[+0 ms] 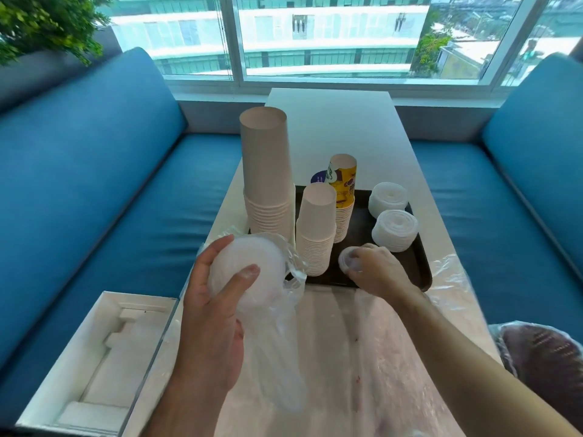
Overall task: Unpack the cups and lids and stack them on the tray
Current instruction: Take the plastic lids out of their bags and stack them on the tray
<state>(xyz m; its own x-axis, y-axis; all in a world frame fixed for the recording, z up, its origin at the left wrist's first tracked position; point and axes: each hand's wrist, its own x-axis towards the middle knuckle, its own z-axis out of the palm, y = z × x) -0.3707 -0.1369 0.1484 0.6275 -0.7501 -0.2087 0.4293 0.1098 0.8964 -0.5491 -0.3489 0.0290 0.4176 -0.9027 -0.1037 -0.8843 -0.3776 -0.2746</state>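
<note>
A black tray on the white table carries three upside-down cup stacks: a tall white stack, a shorter white stack and a printed yellow stack. Two piles of clear lids sit at its right side. My left hand grips a stack of clear lids inside a plastic bag, held above the table left of the tray. My right hand holds a few small lids low over the tray's front edge.
Loose plastic wrap lies on the table by the tray's right corner and under my arms. An open white box with foam inserts sits on the blue sofa to the left. Blue sofas flank the narrow table.
</note>
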